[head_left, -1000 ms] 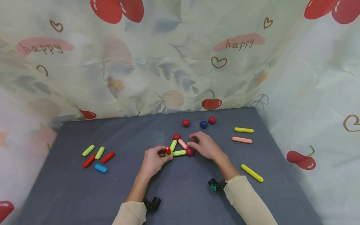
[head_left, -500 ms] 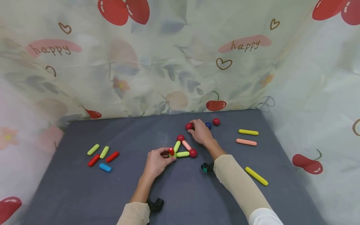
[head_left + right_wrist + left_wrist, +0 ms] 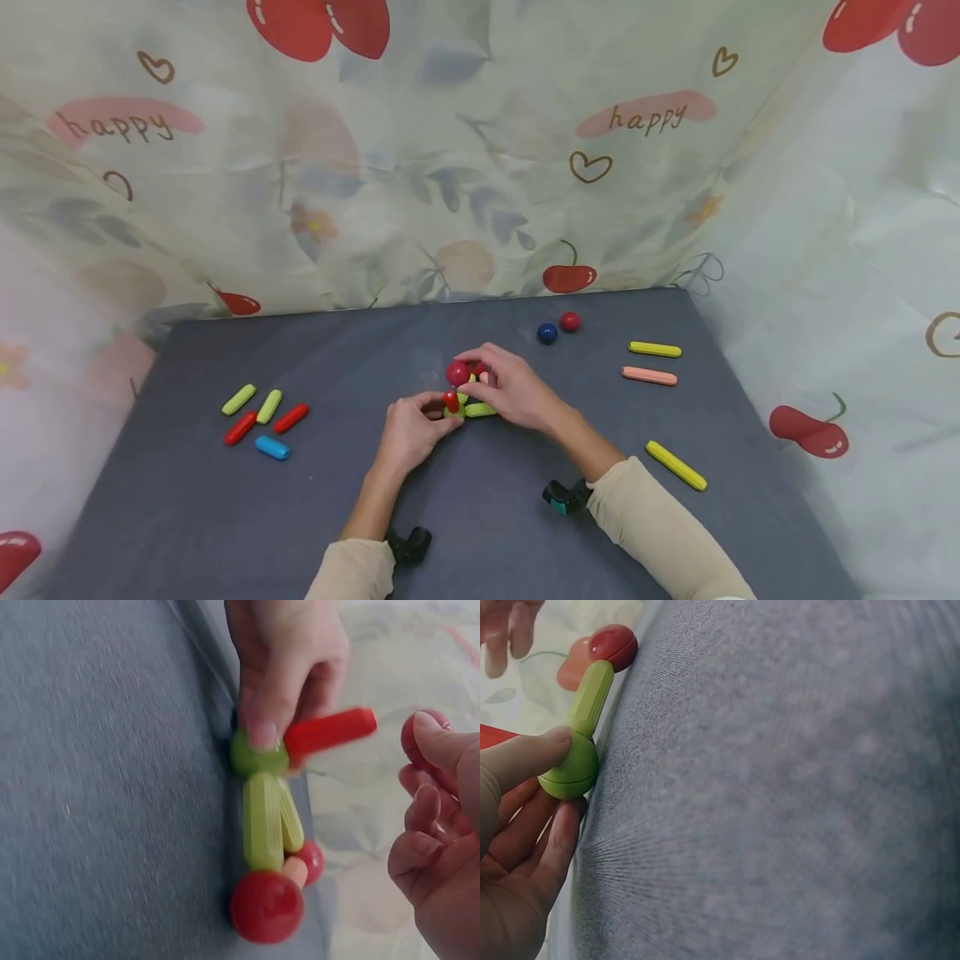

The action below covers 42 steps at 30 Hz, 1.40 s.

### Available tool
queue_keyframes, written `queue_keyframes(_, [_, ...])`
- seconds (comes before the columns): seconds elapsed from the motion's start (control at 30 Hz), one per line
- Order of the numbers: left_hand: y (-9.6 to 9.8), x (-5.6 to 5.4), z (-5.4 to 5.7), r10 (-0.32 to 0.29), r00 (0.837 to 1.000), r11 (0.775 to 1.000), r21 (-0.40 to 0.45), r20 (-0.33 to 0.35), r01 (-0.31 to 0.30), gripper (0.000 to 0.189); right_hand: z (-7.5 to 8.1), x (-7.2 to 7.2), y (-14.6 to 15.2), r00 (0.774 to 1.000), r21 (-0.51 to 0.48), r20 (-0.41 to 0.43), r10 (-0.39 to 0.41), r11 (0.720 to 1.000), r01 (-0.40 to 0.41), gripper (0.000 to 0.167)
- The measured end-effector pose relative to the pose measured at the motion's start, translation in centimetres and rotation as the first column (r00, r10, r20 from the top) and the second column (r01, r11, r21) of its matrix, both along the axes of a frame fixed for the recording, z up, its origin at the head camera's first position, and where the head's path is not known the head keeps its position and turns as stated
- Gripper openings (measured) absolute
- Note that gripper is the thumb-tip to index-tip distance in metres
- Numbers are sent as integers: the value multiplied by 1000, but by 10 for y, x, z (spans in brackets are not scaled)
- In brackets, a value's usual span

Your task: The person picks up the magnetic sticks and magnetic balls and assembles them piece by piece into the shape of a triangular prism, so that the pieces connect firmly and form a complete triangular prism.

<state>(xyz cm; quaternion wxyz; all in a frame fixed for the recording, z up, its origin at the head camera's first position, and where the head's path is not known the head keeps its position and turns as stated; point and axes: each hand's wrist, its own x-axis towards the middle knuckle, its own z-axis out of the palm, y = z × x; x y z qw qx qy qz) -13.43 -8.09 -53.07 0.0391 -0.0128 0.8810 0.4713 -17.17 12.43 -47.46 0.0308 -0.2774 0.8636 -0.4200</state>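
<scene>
My left hand pinches a green ball between thumb and fingers at the near left corner of a small triangle on the table. Two light green rods run from that ball, and a pink rod links the two red corner balls. Out of the green ball a short red rod stands upright. Thumb and fingers of my right hand hold a loose red ball, apart from the red rod's tip in the right wrist view. This hand partly hides the triangle in the head view.
Left on the grey table lie light green rods, red rods and a blue rod. To the right are yellow rods and a pink rod. A blue ball and a red ball rest at the back.
My right hand reached to the back of the table, took hold of a red ball there and brought it forward and left, near the upright rod. The left hand kept its grip.
</scene>
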Motion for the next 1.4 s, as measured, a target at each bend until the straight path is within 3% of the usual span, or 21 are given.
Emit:
queue_keyframes(0.17, [-2,0,-2,-18,999,1000,-12,-34,17,37,-2,6,-8,998,63,-37,59,996,-57,41])
queue_keyframes(0.27, [-2,0,-3,-19,999,1000,-10,-38,18,35,-1,4,-7,994,94,-11,104,990,-103,44])
queue_keyframes(0.43, [-4,-1,-2,-45,998,999,4,-35,45,35,2,-11,7,978,92,162,129,985,-146,46])
queue_keyframes(0.6, [-2,-7,1,-72,997,997,28,-37,73,36,-9,-28,22,984,258,163,68,960,-109,43])
queue_keyframes(0.7, [-1,-9,1,-23,998,999,40,-60,25,39,-19,-30,30,993,347,111,47,934,-83,39])
queue_keyframes(0.87, [1,-4,3,115,990,992,54,-79,-111,33,-30,-20,41,997,371,70,-32,929,4,36])
queue_keyframes(0.93, [2,1,5,93,995,995,39,-37,-92,33,-33,-12,46,995,369,54,-79,928,54,35])
queue_keyframes(1.03, [6,10,8,-13,999,1000,-10,33,13,43,-39,1,50,987,355,36,-157,925,134,34])
queue_keyframes(1.13, [11,16,9,-80,996,992,-98,35,83,49,-43,13,47,971,340,25,-236,916,213,34])
queue_keyframes(1.27, [14,11,9,-62,998,973,-227,-29,54,42,-48,25,37,949,317,-6,-316,899,302,33])
queue_keyframes(1.4, [7,2,10,-64,997,964,-262,-41,51,39,-51,27,31,933,304,-19,-359,887,348,35])
